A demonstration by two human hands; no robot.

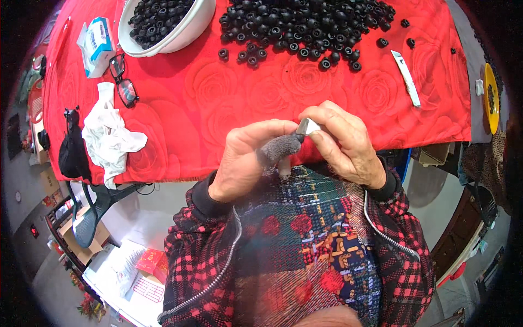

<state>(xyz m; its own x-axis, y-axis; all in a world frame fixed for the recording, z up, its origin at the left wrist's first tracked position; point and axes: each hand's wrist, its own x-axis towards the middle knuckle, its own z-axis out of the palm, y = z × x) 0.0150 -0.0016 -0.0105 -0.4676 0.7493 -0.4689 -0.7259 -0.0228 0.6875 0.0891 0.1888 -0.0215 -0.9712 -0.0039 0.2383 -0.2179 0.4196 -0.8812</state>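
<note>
White cloth [106, 133] and black-framed glasses [127, 92] lie at left on the red tablecloth [180, 114]. Your left hand [239, 152] is half-curled at a grey fuzzy piece [280, 149], thumb extended; whether it grips, cannot tell. Small white-and-silver piece [310, 126]: between your hands, pinched by your right hand [348, 143], thumb against finger.

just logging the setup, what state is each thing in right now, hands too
Left hand: closed, pinching a small black piece
Right hand: closed, pinching a blade-like piece
White bowl: well filled with black parts
Black heap: loose on the red cloth
White fabric: crumpled
Jacket: unzipped
Glasses: lying down; whether folded, unclear
</note>
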